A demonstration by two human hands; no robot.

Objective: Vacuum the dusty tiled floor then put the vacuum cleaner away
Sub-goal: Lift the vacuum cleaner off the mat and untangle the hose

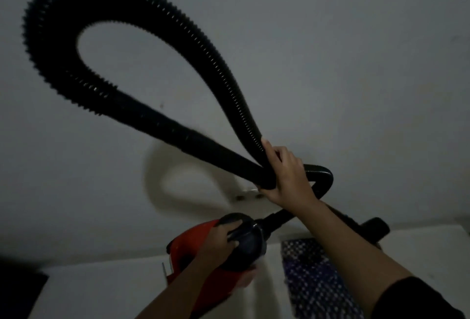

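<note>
So we've got the vacuum cleaner (pixel 251 242) down at 6 o'clock. Left hand (pixel 223 240) is curled round its black top, and right hand (pixel 284 173) is closed tight on the hose (pixel 50 39) where the two runs cross. The body's hard red-and-black plastic, probably light enough one-handed. The ribbed hose is springy and floppy, looping up to 10 o'clock, so grab it at the crossing. It's a dim shot, but that looks like a white ledge (pixel 101 280) underneath.

hose loop (pixel 76 39) above vacuum cleaner (pixel 223 250)
</note>
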